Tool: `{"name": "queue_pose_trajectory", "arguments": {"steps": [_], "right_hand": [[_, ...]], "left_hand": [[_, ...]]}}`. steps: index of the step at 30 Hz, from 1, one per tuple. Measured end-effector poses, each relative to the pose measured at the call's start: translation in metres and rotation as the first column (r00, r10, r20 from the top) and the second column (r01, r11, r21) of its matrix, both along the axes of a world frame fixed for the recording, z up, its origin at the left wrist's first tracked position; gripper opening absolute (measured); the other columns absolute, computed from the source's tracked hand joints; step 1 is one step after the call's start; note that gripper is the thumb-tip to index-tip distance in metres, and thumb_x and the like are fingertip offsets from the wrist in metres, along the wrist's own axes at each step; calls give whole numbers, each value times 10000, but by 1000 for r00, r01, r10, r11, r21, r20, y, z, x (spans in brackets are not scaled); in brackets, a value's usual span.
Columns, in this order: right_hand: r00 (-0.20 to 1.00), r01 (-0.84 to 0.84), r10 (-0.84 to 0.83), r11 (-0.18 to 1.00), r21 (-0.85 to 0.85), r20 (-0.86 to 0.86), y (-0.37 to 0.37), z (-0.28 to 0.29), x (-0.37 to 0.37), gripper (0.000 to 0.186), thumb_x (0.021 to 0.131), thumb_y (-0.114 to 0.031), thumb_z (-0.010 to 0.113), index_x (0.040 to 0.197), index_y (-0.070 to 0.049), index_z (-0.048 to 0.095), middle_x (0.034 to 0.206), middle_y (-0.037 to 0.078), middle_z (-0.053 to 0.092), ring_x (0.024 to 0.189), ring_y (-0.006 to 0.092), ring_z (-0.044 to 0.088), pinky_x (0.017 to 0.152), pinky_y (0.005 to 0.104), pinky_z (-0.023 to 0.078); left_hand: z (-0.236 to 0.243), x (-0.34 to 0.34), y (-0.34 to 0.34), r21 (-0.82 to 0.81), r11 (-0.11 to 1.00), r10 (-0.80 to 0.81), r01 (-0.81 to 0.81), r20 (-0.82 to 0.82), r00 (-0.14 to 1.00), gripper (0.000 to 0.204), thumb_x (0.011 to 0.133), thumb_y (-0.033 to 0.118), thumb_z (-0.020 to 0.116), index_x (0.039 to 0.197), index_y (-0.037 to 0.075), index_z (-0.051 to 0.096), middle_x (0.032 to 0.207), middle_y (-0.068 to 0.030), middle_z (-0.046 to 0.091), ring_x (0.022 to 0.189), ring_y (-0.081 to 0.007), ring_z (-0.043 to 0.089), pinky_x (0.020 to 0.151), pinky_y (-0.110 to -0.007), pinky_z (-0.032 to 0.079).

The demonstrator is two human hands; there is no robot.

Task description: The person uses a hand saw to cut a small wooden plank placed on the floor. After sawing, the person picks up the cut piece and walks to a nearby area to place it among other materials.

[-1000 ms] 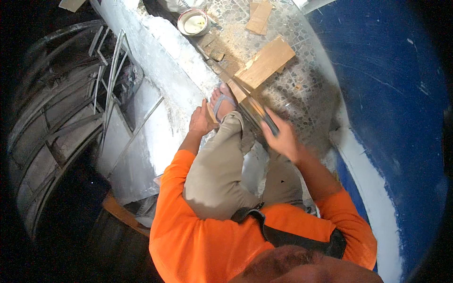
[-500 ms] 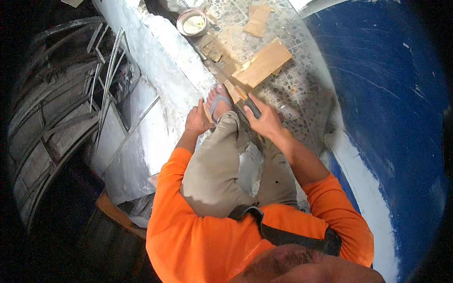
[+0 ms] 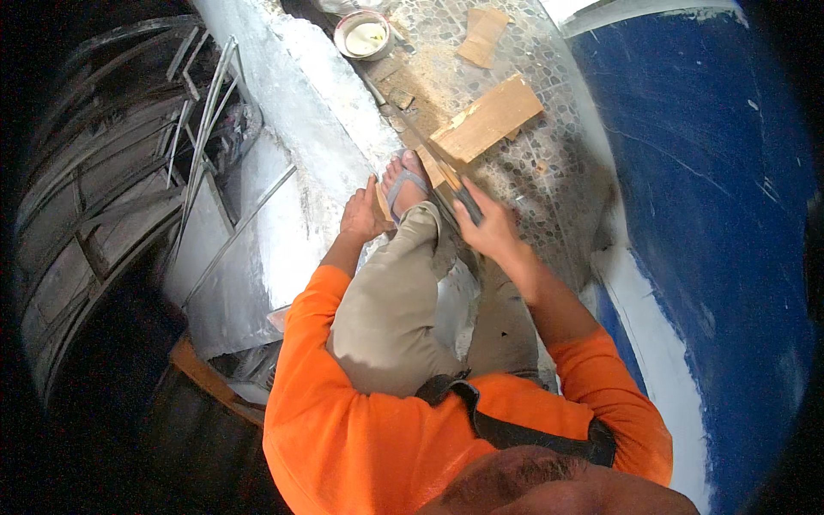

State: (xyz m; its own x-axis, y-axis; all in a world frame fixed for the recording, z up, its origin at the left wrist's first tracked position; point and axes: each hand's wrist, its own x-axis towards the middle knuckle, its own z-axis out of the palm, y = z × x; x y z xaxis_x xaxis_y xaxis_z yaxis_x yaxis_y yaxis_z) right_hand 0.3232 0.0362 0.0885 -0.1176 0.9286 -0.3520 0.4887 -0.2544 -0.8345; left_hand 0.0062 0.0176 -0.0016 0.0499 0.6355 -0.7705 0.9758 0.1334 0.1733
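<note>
My right hand (image 3: 493,227) is wrapped round the black and orange handle of a handsaw (image 3: 466,204). Its thin blade points away and to the left, across a strip of wood (image 3: 429,168) beside my sandalled foot (image 3: 405,182). The foot is on top of the wood, hiding its middle part. On the foot's other side, the fingers of my left hand (image 3: 362,216) close on the wood's near end (image 3: 384,204). The exact contact between blade and wood is too small to make out.
A larger wooden board (image 3: 489,118) lies on the pebble-patterned floor, with a flat brown piece (image 3: 485,36) beyond it. A white bucket (image 3: 364,36) stands by the rough white ledge (image 3: 330,112). Metal frames (image 3: 202,129) are at left; a blue surface (image 3: 687,172) curves along the right.
My right hand has drawn the saw back toward me, and more of its blade shows. The left hand and foot keep their places on the wood. The view has shifted slightly.
</note>
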Motion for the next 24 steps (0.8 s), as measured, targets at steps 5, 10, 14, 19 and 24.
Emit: {"name": "queue_pose_trajectory", "arguments": {"steps": [5,10,14,19,24], "right_hand": [[998,13,-22,989,-148,-59,-21,37,20,529,926,-215,721,1399,-21,589,912,309,709,877,416,745,758,456,576],[995,-99,96,955,-281,-24,-100,132,113,613,936,-113,706,1505,-51,488,1140,234,727,951,274,754,818,367,578],[997,-70,62,942,-328,-36,-67,81,75,578,953,-149,686,1486,-24,501,1097,264,721,990,283,739,840,362,557],[999,31,-34,980,-196,-11,30,5,-13,465,959,-194,699,1365,17,616,1090,257,730,998,232,731,877,353,547],[998,-16,-3,961,-275,-67,-46,67,49,532,943,-177,710,1422,2,560,1019,278,732,921,303,762,795,401,577]], "left_hand": [[-2,-6,-10,-28,999,41,-41,-17,999,1350,612,367,956,1638,103,119,1281,-209,534,1220,-391,546,1063,-465,456],[2,-9,-12,-1,1000,28,-28,4,1000,1369,604,376,958,1638,87,109,1290,-203,528,1215,-383,547,1071,-457,449],[-5,-13,-16,10,1000,26,-26,13,1000,1363,614,395,949,1638,85,105,1305,-206,518,1216,-376,546,1076,-451,446],[-4,-3,-6,-29,1000,1,-1,-13,1000,1358,619,410,947,1638,89,108,1311,-208,521,1229,-377,547,1073,-454,453],[-6,-9,-14,-13,1000,21,-21,-10,1000,1360,613,417,955,1638,105,116,1321,-209,531,1231,-379,555,1063,-455,468]]}}
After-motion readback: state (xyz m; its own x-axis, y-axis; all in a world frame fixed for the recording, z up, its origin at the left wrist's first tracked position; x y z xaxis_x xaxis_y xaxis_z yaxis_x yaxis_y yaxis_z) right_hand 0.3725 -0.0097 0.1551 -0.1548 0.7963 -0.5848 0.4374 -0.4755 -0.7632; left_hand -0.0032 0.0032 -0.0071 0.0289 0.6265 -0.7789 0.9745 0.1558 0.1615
